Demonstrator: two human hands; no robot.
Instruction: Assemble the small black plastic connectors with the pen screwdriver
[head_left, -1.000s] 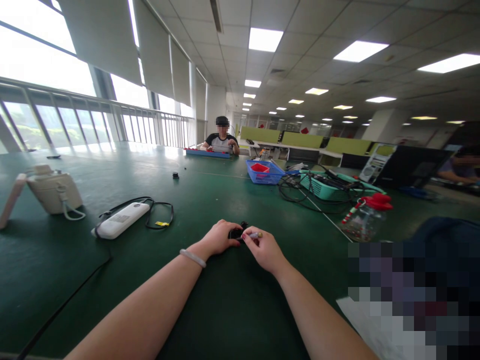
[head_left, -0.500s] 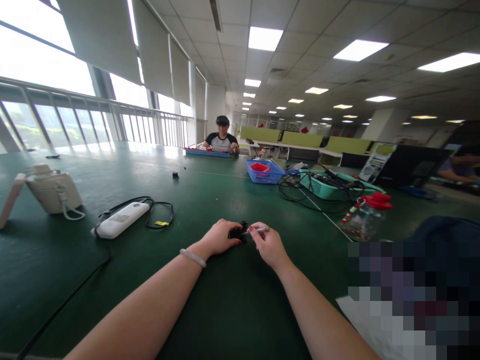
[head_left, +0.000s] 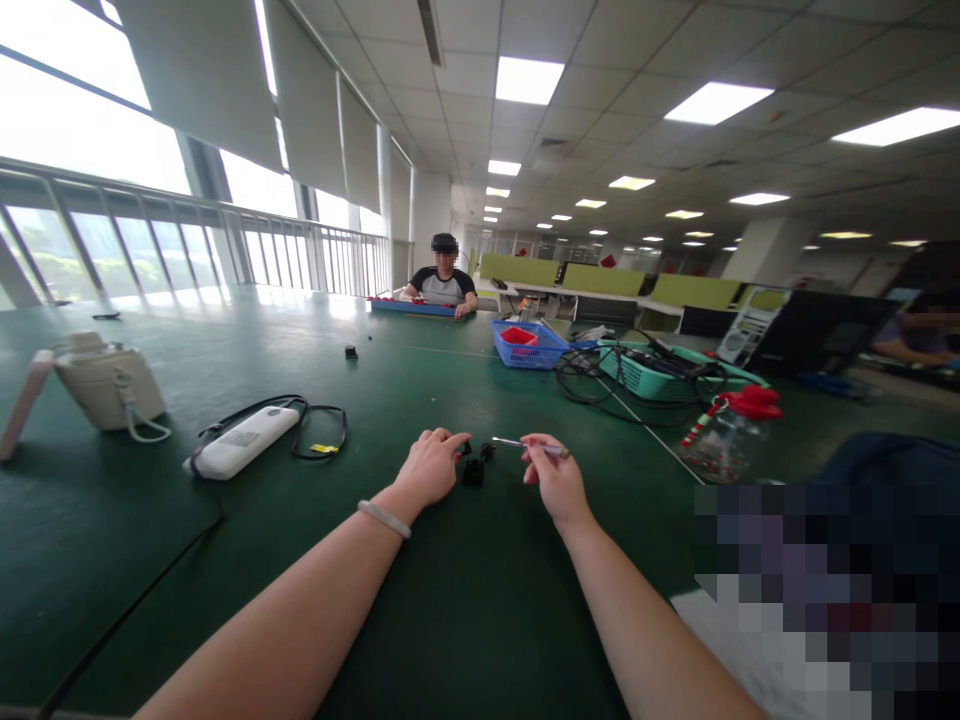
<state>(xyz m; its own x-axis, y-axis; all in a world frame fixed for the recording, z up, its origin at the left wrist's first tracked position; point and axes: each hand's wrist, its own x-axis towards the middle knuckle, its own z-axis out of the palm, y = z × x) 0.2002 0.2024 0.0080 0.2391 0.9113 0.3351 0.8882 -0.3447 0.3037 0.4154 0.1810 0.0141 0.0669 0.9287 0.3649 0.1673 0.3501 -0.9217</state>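
Observation:
My right hand (head_left: pixel 556 478) grips a screwdriver (head_left: pixel 551 449) with a pale handle, its thin metal shaft pointing left. The tip hovers just right of a small black piece (head_left: pixel 488 453) on the green table (head_left: pixel 300 560). My left hand (head_left: pixel 431 468) is closed at the fingertips around a small black part (head_left: pixel 466 448), mostly covered by the fingers. Below those fingertips sits a blocky black part (head_left: pixel 473 473), apart from the screwdriver. What kind of parts these are is too small to tell.
Left are a white power bank-like device (head_left: pixel 244 442) with a black cable and a beige bottle (head_left: pixel 112 380). A blue basket (head_left: pixel 529 345), a teal basket (head_left: pixel 637 372) with cables and a red-lidded jar (head_left: pixel 727 440) stand right. A person (head_left: pixel 444 280) sits across the table.
My right hand has drawn the screwdriver back to the right, off the black parts. My left hand has shifted slightly left, uncovering the blocky black part on the table.

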